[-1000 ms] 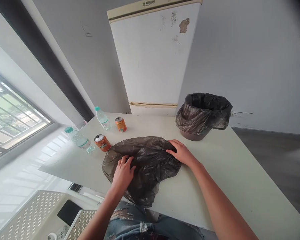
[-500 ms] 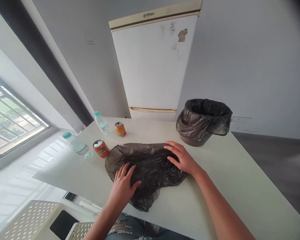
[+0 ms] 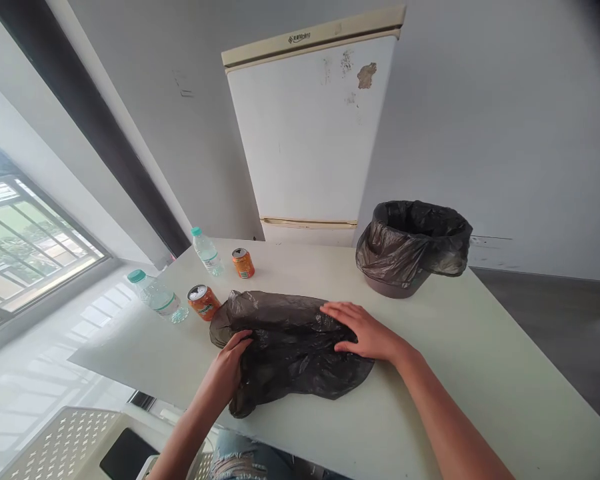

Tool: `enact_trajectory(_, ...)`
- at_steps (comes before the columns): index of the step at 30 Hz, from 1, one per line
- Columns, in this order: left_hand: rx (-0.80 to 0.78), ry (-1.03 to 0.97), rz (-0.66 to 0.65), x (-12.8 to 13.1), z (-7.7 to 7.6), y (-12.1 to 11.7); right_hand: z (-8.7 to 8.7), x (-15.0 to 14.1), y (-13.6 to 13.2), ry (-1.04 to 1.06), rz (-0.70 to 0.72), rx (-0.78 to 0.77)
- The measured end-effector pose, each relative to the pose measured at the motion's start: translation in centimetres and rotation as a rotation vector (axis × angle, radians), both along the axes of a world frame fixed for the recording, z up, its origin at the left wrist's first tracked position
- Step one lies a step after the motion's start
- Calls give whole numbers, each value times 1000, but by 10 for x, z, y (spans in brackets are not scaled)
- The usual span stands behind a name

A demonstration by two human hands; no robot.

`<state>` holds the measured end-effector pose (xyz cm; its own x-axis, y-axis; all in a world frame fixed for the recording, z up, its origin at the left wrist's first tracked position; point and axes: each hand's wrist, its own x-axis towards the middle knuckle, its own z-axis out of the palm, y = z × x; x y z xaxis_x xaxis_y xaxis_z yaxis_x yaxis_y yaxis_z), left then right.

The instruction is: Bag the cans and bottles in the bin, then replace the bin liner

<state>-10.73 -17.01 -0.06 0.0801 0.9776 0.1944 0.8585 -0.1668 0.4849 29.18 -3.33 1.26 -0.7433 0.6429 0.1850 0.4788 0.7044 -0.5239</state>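
A crumpled black garbage bag (image 3: 295, 363) lies spread on the white table (image 3: 410, 413) in front of me. At its left side, my left hand (image 3: 233, 360) has its fingers curled on the plastic, gathering a fold; part of the thumb and fingers is hidden. My right hand (image 3: 363, 331) rests on the bag's right end, fingers stretched out and thumb apart. Just past the bag's left corner stands an orange can (image 3: 203, 303), with a second orange can (image 3: 243, 263) farther back. Two clear bottles with green caps, a near bottle (image 3: 159, 298) and a far bottle (image 3: 207, 252), stand left of the cans.
A round bin (image 3: 393, 287) lined with a black bag (image 3: 395, 250) stands at the table's back right. Behind the table is a white refrigerator (image 3: 313, 140). A perforated beige basket (image 3: 60, 440) and a dark flat object (image 3: 129, 455) are at lower left, below the table edge.
My left hand has moved slightly left, its fingers going from spread to curled on the bag. The bag's near flap has shifted left. My right hand stays nearly in place.
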Motion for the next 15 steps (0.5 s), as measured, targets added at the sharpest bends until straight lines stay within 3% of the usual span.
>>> enact_trajectory(2,-7,28,5,-4,-2,0,-1,2,2,-63,15,-19)
enact_trajectory(6,20,57,46,-16,-12,1,3,22,9,-99,-173,-10)
enact_trajectory(9,42,35,48,-21,-10,0,9,27,8,-52,-210,-11)
enact_trajectory(12,96,31,85,-8,11,-1,10,6,-1,57,-236,59)
enact_trajectory(15,213,56,53,28,42,-3,4,-30,-12,32,-241,91)
